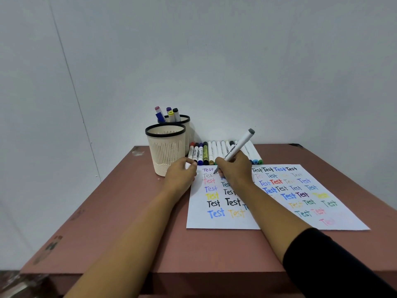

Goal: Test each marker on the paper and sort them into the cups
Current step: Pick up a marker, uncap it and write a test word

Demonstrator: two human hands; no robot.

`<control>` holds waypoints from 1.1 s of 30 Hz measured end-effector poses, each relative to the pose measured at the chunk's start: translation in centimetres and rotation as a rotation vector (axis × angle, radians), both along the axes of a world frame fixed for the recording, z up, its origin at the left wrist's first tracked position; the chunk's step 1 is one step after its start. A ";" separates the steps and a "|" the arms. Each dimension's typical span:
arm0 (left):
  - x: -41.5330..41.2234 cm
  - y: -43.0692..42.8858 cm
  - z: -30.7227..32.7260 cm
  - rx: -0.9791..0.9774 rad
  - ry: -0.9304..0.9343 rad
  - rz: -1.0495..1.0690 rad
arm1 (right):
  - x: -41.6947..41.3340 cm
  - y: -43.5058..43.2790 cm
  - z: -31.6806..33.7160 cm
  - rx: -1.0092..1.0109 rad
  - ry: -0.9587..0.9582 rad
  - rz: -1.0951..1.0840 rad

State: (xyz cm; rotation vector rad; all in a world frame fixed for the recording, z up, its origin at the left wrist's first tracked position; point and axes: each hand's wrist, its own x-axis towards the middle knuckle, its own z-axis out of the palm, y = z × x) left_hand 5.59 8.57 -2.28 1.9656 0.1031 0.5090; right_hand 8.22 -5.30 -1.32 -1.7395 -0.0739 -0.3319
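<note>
My right hand (233, 168) grips a white marker with a grey end (240, 145), its tip touching the white paper (214, 223) near the top left. The sheet is covered with coloured "Test" words. My left hand (181, 174) rests on the paper's top left corner, its fingers curled round a small white cap. A row of markers (206, 153) lies behind the paper. Two cream cups with black rims stand at the left: the near cup (165, 147) shows no markers above its rim, and the far cup (184, 121) holds several markers.
The reddish-brown table (129, 222) stands against a white wall. Its left edge runs close to the cups, and its front edge lies below my forearms. Worn spots mark the table's left edge.
</note>
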 end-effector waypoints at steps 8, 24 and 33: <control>0.0 0.0 0.0 -0.013 0.005 -0.005 | 0.2 0.0 0.0 0.041 0.005 -0.017; -0.8 -0.2 0.5 0.104 -0.057 0.004 | 0.3 0.0 -0.2 0.111 0.005 -0.087; -1.0 -0.6 0.5 0.086 -0.054 -0.070 | 1.1 -1.2 0.8 0.578 0.099 0.029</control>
